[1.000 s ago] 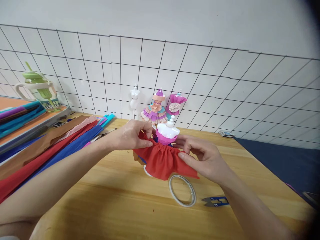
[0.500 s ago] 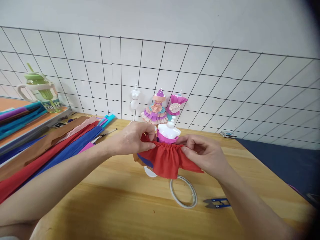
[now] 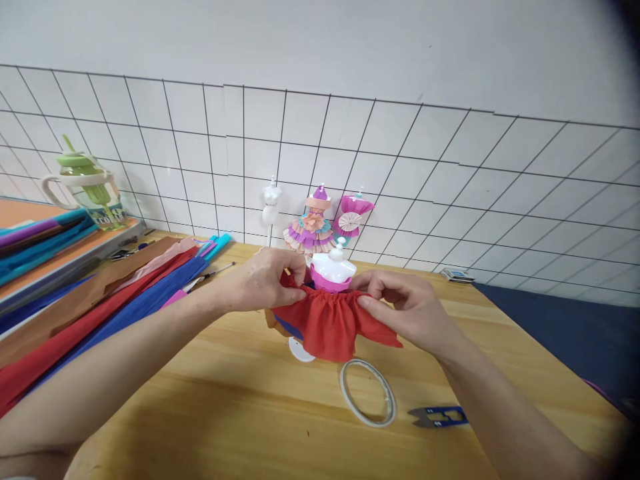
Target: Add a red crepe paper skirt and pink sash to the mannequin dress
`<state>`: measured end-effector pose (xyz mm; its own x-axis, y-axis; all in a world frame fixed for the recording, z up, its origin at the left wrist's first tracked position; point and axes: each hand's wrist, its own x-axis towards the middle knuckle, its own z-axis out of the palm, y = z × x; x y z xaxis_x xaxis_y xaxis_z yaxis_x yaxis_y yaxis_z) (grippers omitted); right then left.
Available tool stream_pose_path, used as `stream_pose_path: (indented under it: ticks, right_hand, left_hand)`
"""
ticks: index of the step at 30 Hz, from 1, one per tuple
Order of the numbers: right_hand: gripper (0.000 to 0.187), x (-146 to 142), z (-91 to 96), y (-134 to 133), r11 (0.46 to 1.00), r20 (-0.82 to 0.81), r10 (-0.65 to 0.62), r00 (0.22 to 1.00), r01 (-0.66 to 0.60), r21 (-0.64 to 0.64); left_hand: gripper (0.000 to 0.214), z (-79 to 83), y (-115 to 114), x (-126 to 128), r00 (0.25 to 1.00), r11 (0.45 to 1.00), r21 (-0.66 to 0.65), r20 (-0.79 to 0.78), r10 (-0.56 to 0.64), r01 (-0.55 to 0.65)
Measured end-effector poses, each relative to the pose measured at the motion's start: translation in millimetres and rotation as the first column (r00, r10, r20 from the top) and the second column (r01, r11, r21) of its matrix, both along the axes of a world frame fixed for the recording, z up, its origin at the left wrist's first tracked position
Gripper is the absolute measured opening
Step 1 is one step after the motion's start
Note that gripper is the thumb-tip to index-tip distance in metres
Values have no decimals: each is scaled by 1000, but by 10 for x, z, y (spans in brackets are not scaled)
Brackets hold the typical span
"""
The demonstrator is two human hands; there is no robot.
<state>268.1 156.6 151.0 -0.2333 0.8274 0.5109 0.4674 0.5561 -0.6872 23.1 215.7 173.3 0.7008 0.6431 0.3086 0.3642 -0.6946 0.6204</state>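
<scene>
Head view

- Left hand: reaches in from the lower left with the forearm laid across the wooden table. The fingers are curled and pressed together, thumb against forefinger, pinching the left end of the skirt's gathered edge.
- Right hand: enters from the lower right, back of the hand turned up and wrist slightly raised. The thumb and forefinger are closed on the right end of the same edge, and the other fingers are loosely bent behind.
- Red crepe-paper skirt: held between both hands. Its gathered top edge runs left to right, from one pinch to the other. The loose hem falls toward the wearer. Neither hand is nearer — each is in contact.
- Miniature white dress form: upright, directly behind the gathered edge and midway between the hands. A pink band is seen at its waist, and its white stand base shows below the skirt.
- Tape ring: flat on the table, just in front of the hem, apart from both hands.
- Blue thread snips: lie right of the ring, beneath the right forearm.
- Crepe-paper sheets: fanned out at the far left — red, blue and brown.
- Dressed forms: stand at the wire-grid wall, with a bare one beside them.
- Green handled cup: stands at the far left.
</scene>
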Motion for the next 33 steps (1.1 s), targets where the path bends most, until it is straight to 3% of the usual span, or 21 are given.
stream_pose_path:
  ticks: [4, 9, 18, 27, 33]
  right_hand:
    - [24, 9, -10, -71, 999, 19, -7, 1000, 7, 41]
    - [35, -71, -22, -123, 991, 31, -94, 995, 91, 94]
    - [32, -112, -33, -141, 983, 113, -42, 993, 21, 182]
    - [35, -117, -18, -120, 990, 96, -35, 995, 22, 137]
    - [35, -109, 5, -72, 997, 94, -24, 995, 17, 76]
  left_hand:
    - [20, -8, -46, -44, 1000, 1000, 7, 15, -12, 12]
    - [18, 35, -100, -47, 1000, 1000, 15, 4, -28, 28]
    - [14, -9, -127, -72, 995, 995, 54, -51, -81, 84]
    - [17, 12, -76, -6, 997, 995, 82, -56, -43, 48]
    - [19, 1, -4, 3, 1000, 999, -28, -15, -21, 21]
